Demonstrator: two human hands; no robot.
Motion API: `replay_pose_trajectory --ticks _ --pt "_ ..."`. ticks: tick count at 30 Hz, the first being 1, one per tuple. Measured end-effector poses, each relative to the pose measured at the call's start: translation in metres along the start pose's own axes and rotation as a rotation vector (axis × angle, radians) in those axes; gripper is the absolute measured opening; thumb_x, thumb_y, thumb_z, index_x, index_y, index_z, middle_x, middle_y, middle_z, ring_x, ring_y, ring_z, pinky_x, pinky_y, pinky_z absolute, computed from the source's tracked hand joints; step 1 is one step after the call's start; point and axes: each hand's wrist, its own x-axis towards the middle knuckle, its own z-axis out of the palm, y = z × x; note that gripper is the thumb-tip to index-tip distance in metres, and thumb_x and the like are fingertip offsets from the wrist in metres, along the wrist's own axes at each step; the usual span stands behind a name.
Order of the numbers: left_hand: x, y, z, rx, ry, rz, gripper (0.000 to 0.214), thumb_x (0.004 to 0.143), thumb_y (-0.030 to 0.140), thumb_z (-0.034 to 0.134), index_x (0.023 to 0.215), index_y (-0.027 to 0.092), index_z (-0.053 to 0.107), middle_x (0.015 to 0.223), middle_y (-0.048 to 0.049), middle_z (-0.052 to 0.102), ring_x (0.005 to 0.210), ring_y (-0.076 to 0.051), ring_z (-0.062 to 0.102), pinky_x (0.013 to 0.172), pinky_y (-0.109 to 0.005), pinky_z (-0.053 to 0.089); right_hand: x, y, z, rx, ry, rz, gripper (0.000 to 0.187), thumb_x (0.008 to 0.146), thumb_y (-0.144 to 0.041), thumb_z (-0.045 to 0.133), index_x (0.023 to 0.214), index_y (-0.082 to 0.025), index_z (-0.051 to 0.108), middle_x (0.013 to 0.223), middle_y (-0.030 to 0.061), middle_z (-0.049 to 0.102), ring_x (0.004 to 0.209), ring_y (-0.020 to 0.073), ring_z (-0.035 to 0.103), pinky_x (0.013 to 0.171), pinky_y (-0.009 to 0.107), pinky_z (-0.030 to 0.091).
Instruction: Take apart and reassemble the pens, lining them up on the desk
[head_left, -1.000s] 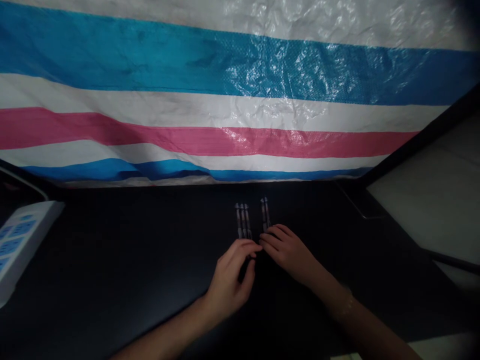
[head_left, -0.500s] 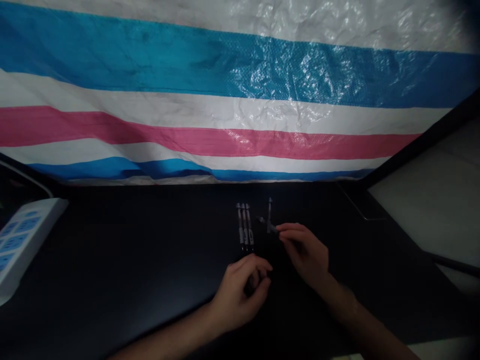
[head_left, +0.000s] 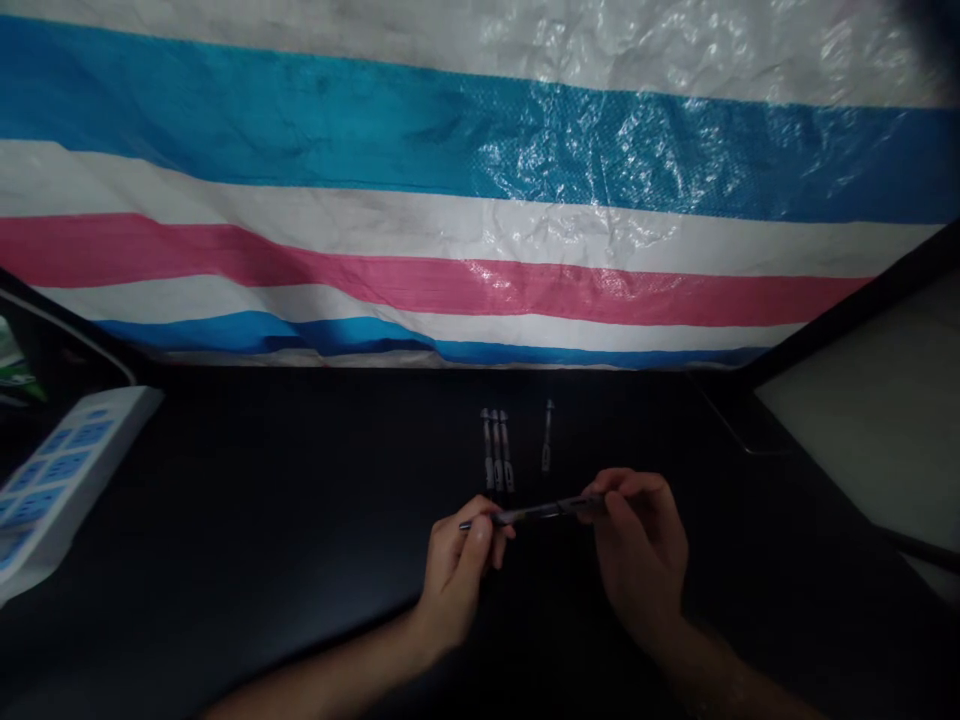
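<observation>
A dark pen [head_left: 541, 511] is held level between my two hands, above the black table. My left hand [head_left: 459, 565] pinches it near its left end, whose tip sticks out past the thumb. On the other end, around the clip part, the fingers of my right hand [head_left: 641, 545] are closed. Just beyond my left hand, three similar pens [head_left: 496, 450] lie side by side, pointing away from me. One more pen [head_left: 547, 437] lies alone to their right.
A white power strip [head_left: 82, 460] with blue socket faces sits at the table's left. Behind the black table [head_left: 300, 450] hangs a striped plastic sheet [head_left: 450, 260]. A thin dark rectangular piece [head_left: 742, 420] lies at the back right corner.
My right hand has lifted one pen off the table and brought it nearer to me. My left hand has risen and closed on the pen's left end. The view shifted slightly.
</observation>
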Motion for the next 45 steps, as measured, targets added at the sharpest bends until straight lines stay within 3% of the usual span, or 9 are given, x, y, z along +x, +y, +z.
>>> replay_pose_trajectory --ticks 4,9,12,18,24,32,40,43,45 --pt "-0.007 -0.007 -0.004 -0.016 0.082 0.103 0.050 0.098 0.047 0.031 0.060 0.018 0.044 0.053 0.0026 0.040 0.048 -0.010 0.036 0.049 -0.024 0.028 -0.006 0.001 -0.001 -0.005 -0.139 0.133 0.002 0.091 -0.021 0.055 0.090 -0.022 0.057 0.083 -0.0006 0.059 0.067 0.0116 0.057 0.061 0.025 0.047" --pt "-0.006 -0.020 -0.007 -0.106 0.216 0.149 0.046 0.097 0.046 0.036 0.060 0.019 0.042 0.056 0.0027 0.037 0.051 -0.012 0.035 0.049 -0.025 0.030 -0.007 -0.003 0.001 -0.216 -0.430 0.314 0.034 0.100 -0.035 0.039 0.081 -0.017 0.060 0.063 -0.0004 0.056 0.051 0.0102 0.049 0.052 0.024 0.040" --pt "-0.005 -0.021 -0.006 -0.166 0.228 0.171 0.044 0.097 0.045 0.037 0.061 0.020 0.041 0.054 0.0034 0.035 0.050 -0.012 0.034 0.049 -0.025 0.030 -0.009 -0.006 0.003 -0.338 -0.469 0.225 0.042 0.101 -0.038 0.037 0.069 -0.018 0.055 0.058 -0.0018 0.052 0.047 0.0087 0.042 0.047 0.022 0.035" --pt "-0.004 -0.014 -0.005 -0.137 0.258 0.189 0.047 0.096 0.049 0.036 0.060 0.019 0.041 0.051 0.0039 0.035 0.047 -0.011 0.033 0.047 -0.024 0.029 -0.007 -0.010 0.002 -0.486 -0.480 0.007 0.030 0.098 -0.030 0.046 0.074 -0.019 0.060 0.050 -0.0059 0.047 0.041 0.0071 0.041 0.042 0.019 0.031" --pt "-0.003 -0.012 -0.007 -0.093 0.208 0.191 0.046 0.096 0.048 0.036 0.060 0.020 0.037 0.049 0.0045 0.033 0.044 -0.010 0.031 0.044 -0.024 0.024 -0.006 -0.010 -0.001 -0.480 -0.474 -0.097 0.015 0.095 -0.023 0.051 0.096 -0.023 0.067 0.054 -0.0064 0.059 0.037 0.0065 0.051 0.038 0.016 0.038" --pt "-0.005 -0.005 -0.006 -0.076 0.182 0.218 0.047 0.095 0.050 0.037 0.059 0.020 0.038 0.048 0.0038 0.034 0.043 -0.010 0.031 0.043 -0.024 0.025 -0.009 -0.011 -0.003 -0.497 -0.461 -0.301 0.015 0.096 -0.024 0.053 0.098 -0.023 0.068 0.057 -0.0048 0.067 0.043 0.0088 0.062 0.047 0.018 0.052" --pt "-0.005 -0.010 -0.003 -0.143 0.246 0.107 0.050 0.095 0.050 0.036 0.055 0.020 0.038 0.044 0.0044 0.030 0.041 -0.010 0.030 0.042 -0.026 0.026 -0.005 -0.013 -0.008 -0.652 -0.477 -0.588 0.049 0.084 0.001 0.054 0.116 -0.034 0.064 0.069 -0.0038 0.071 0.065 0.0158 0.071 0.057 0.026 0.058" --pt "-0.003 -0.009 -0.003 -0.136 0.282 0.170 0.051 0.093 0.053 0.038 0.054 0.020 0.040 0.044 0.0038 0.031 0.041 -0.011 0.030 0.041 -0.026 0.027 -0.005 -0.014 -0.010 -0.636 -0.493 -0.579 0.040 0.083 -0.008 0.060 0.117 -0.029 0.062 0.074 -0.0003 0.073 0.066 0.0182 0.071 0.059 0.029 0.058" --pt "-0.002 -0.005 -0.004 -0.118 0.279 0.219 0.052 0.092 0.054 0.040 0.052 0.020 0.038 0.044 0.0037 0.031 0.040 -0.011 0.030 0.041 -0.026 0.027 -0.006 -0.013 -0.011 -0.557 -0.560 -0.457 0.021 0.088 -0.022 0.058 0.108 -0.024 0.064 0.074 0.0031 0.072 0.062 0.0187 0.069 0.057 0.031 0.056"
